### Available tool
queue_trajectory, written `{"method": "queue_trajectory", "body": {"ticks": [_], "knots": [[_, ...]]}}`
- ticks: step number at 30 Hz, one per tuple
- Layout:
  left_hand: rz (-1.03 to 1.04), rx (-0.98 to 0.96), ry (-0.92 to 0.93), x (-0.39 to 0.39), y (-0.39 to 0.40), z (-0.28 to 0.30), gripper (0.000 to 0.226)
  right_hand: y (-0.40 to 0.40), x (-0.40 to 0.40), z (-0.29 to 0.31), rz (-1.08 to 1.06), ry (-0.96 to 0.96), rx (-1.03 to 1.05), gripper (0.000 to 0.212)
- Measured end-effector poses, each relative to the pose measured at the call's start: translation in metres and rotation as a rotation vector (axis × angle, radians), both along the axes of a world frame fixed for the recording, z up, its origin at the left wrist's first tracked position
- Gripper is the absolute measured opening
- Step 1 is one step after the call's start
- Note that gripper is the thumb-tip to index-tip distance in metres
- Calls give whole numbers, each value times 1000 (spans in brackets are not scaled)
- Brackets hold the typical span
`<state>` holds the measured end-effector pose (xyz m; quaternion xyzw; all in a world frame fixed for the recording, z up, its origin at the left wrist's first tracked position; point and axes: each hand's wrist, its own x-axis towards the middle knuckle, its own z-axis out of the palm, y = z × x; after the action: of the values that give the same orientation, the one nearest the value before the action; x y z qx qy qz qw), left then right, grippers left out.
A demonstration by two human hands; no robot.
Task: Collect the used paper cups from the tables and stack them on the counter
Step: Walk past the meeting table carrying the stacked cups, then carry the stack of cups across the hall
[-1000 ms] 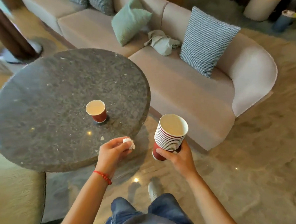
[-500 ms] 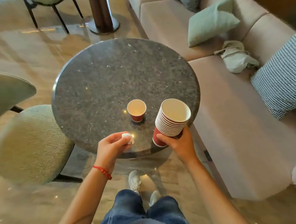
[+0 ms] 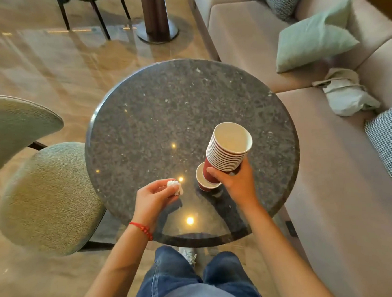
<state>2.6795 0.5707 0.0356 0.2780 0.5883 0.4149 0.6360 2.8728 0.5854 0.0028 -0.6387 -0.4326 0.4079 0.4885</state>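
Nearest the camera: jeans and a shoe at 6 o'clock, both forearms reaching up over the near edge of the round stone table (image 3: 165,109).

Left hand (image 3: 155,196) – at about 7 o'clock on the tabletop, red bead bracelet (image 3: 141,229) on the wrist, fingers curled and pinching a small white crumpled wad (image 3: 175,187), probably tissue. It touches no cup.

Right hand (image 3: 235,183) – at about 5 o'clock on the tabletop, fingers and thumb wrapped round the lower part of the stack of red paper cups (image 3: 228,152). The stack tilts, mouth up toward 1 o'clock, base pointing down into the single red cup (image 3: 204,181) standing on the table just left of the hand. The base looks to be at or just inside that cup's rim; how deep, cannot tell – the stack and thumb hide the join.

Step in hand: picking up this table's used cup by nesting the stack into it. Next move calls for straightening the stack over the cup, pushing down until it seats, then lifting the lot. Likely snag: the loose cup skids or tips on the polished stone, and the left hand is occupied.

Farther off: green chair (image 3: 44,194) at 9 o'clock, beige sofa (image 3: 329,163) at 3 o'clock with a mint cushion (image 3: 312,40) and a crumpled cloth (image 3: 345,93), a pedestal base (image 3: 157,32) at 12. No counter in view.
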Motion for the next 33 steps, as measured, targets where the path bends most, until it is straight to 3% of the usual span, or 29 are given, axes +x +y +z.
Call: {"method": "queue_trajectory", "body": {"ticks": [10,20,26,33], "knots": [[9,-40,4,-2,17,-8,11,10,-3,-33,77,-71,-97,65],[98,-121,38,-2,12,-21,11,-2,-3,-61,116,-26,-211,77],[141,-109,50,-2,9,-23,12,-6,-6,-76,162,-53,-290,97],[218,-94,35,-7,-3,-24,12,-3,-10,-66,155,-58,-240,76]]}}
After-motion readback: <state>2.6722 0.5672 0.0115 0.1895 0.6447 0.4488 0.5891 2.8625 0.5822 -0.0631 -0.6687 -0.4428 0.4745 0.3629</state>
